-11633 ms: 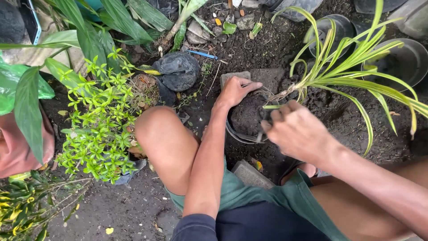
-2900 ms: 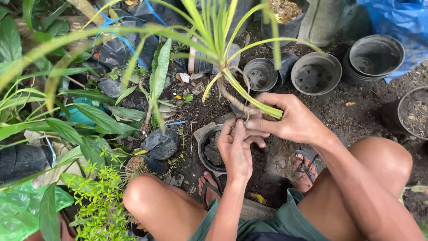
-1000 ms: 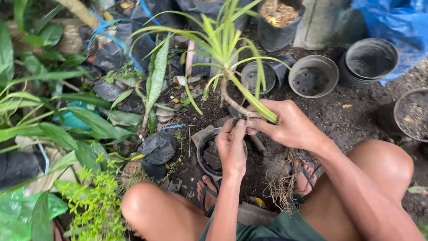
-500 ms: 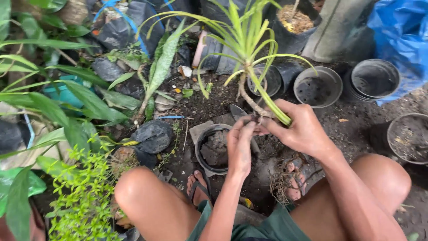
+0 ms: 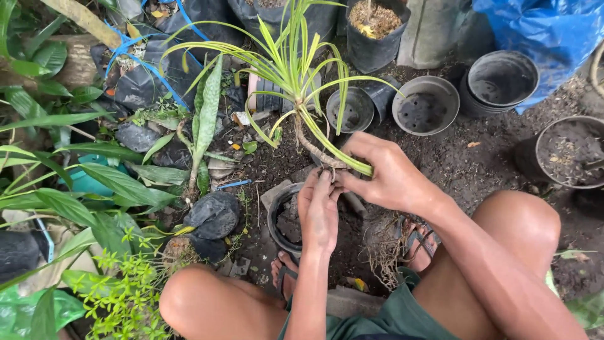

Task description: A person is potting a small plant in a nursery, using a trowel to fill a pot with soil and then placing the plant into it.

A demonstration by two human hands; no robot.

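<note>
Bare-rooted striped plant (image 5: 296, 75) held over a black pot (image 5: 284, 217)
Right hand (image 5: 384, 176) grips its stem; left hand (image 5: 319, 211), just beside, pinches the base.

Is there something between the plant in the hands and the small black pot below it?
Only the left hand itself: it lies over the right side of the pot, fingertips at the plant base that the right hand grips. The pot holds a lump of soil. The roots hang right of the pot.
</note>
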